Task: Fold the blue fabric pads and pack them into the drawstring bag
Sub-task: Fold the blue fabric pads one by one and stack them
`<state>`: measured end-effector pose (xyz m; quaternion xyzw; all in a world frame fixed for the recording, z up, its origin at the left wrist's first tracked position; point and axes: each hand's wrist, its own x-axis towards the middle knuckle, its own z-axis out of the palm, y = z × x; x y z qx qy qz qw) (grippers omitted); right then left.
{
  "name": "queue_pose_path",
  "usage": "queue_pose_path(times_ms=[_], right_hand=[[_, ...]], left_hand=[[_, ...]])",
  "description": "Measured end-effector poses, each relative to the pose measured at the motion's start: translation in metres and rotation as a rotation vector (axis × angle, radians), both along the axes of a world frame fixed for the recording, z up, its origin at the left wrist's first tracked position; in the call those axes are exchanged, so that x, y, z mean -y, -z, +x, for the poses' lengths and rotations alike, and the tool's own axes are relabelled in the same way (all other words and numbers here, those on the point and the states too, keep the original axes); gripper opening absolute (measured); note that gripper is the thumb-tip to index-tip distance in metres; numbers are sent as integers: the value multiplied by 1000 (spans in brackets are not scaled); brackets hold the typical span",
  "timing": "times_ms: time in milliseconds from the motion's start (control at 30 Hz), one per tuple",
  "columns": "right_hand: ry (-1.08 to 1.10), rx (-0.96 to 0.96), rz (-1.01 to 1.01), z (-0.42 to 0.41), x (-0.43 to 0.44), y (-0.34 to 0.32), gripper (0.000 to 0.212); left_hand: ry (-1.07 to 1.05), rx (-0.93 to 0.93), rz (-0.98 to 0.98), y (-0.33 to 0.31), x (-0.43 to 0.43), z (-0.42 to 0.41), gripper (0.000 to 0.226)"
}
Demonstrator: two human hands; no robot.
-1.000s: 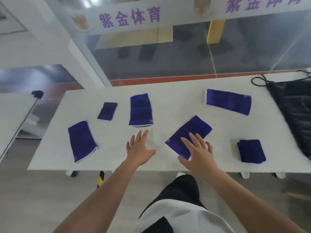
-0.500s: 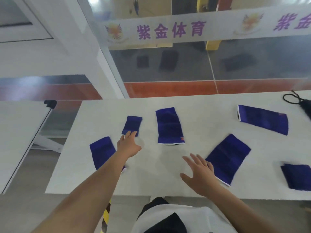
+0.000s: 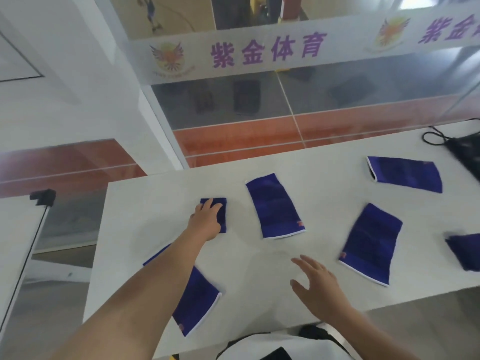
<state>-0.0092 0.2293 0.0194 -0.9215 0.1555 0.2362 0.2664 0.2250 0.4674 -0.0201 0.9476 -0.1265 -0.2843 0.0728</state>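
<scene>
Several blue fabric pads lie on the white table (image 3: 145, 203). My left hand (image 3: 206, 220) reaches far left and closes on a small folded pad (image 3: 220, 213), covering its left half. My right hand (image 3: 318, 284) hovers open over the table's front, holding nothing. Flat pads lie at the centre (image 3: 275, 206), at the right (image 3: 370, 242) and at the far right (image 3: 405, 174). Another flat pad (image 3: 200, 305) lies partly under my left forearm. A folded pad (image 3: 465, 252) sits at the right edge. The black drawstring bag (image 3: 467, 154) is cut off at the far right.
A glass partition with a lettered white band (image 3: 259, 50) stands just behind the table. A second white table (image 3: 15, 229) with a black clamp (image 3: 42, 196) is at the left. The table's front edge runs close to my body.
My left hand has travelled left and forward onto the small folded pad. My right hand left the right-hand flat pad and drew back toward the front. The view swung left.
</scene>
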Motion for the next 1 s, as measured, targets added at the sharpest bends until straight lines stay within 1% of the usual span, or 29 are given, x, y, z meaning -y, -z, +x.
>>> queue_pose_path(times_ms=[100, 267, 300, 367, 400, 433, 500, 533, 633, 667, 800, 900, 1000], right_hand=[[127, 82, 52, 2, 2, -9, 50], [233, 178, 136, 2, 5, -19, 40], [269, 200, 165, 1, 8, -21, 37], [368, 240, 227, -2, 16, -25, 33], [417, 256, 256, -4, 20, -26, 30], [457, 269, 279, -6, 24, -25, 29], [507, 279, 311, -9, 33, -23, 26], [520, 279, 326, -11, 37, -22, 26], [525, 261, 373, -15, 52, -21, 23], [519, 258, 381, -17, 59, -20, 23], [461, 222, 372, -23, 90, -17, 22], [423, 174, 415, -27, 110, -18, 23], [343, 138, 454, -31, 126, -17, 25]], left_hand=[[-11, 15, -23, 3, -1, 0, 68], [-55, 38, -103, 1, 2, -13, 63], [-57, 35, -98, -1, 5, -17, 68], [-17, 25, -39, -4, 14, -29, 84], [8, 12, -2, -6, 20, -36, 88], [19, -8, 29, -7, 26, -43, 89], [4, -20, 72, -7, 37, -56, 79], [-1, 16, 88, -6, 42, -63, 71], [26, 197, 115, -3, 53, -80, 43], [27, 213, 100, -3, 56, -86, 39], [-76, 66, -15, -13, 70, -108, 39], [-189, 1, -74, -21, 81, -127, 43], [-368, -77, -197, -29, 99, -146, 34]])
